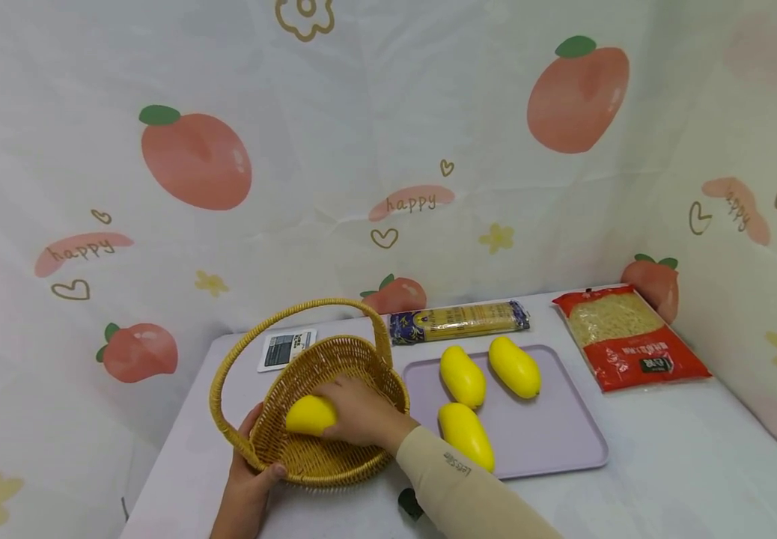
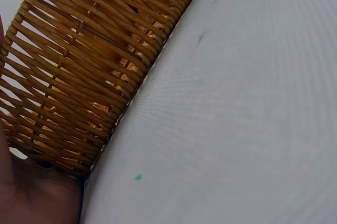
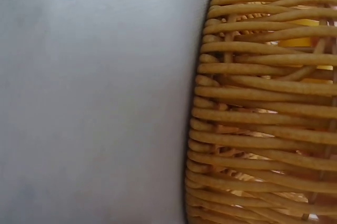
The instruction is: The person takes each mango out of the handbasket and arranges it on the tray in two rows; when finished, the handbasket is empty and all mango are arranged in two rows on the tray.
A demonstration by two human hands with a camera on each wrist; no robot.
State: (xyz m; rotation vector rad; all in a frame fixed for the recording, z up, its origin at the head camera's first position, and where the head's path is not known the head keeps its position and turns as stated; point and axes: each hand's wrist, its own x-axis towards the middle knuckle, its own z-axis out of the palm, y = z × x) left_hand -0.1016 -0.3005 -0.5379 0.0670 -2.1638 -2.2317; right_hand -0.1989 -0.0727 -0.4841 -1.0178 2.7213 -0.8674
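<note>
A woven wicker basket (image 1: 304, 458) with a tall hooped handle stands on the table, slightly tilted in the head view. My left hand (image 1: 245, 488) grips its near left side, thumb over the rim. Inside the basket, my right hand (image 1: 361, 413) holds a yellow mango (image 1: 309, 416) from its right side; some fingertips are hidden behind the fruit. Both wrist views show the basket's wickerwork close up, with bits of yellow through the gaps. Of the left hand (image 2: 39, 195), only part appears in the left wrist view. The right hand is not clearly visible in its own wrist view.
Right of the basket lies a lilac tray (image 1: 550, 442) bearing three more mangoes (image 1: 464, 376). Behind it is a pack of noodles (image 1: 459, 322); a red bag (image 1: 631, 337) lies at the far right. A white packet (image 1: 287, 349) sits behind the basket, and a small dark object (image 1: 410, 504) near the right sleeve.
</note>
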